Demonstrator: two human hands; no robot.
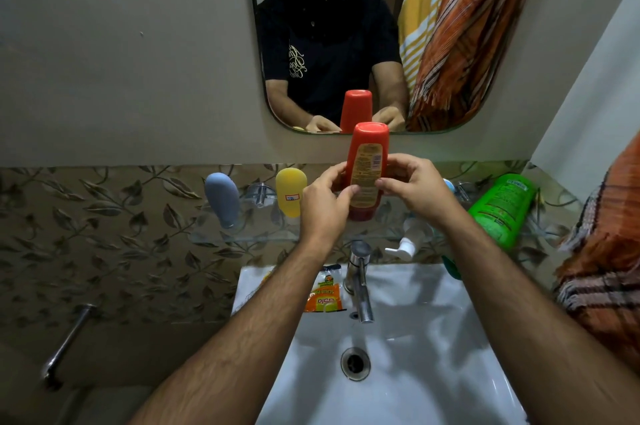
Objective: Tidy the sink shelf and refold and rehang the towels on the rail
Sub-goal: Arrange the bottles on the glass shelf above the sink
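We grip red bottle [367,165] w/ both hands, left [325,197] & right [414,187], fingers curled round it; upright, long axis vertical, cap down over glass shelf [242,236].

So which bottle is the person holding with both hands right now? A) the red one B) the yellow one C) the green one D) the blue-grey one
A: both the left hand and the right hand grip the red bottle above the shelf.

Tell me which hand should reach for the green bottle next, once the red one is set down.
Right, probably. The green bottle leans at the shelf's right end, just beyond the right hand. The left hand would have to cross over the red bottle both hands hold.
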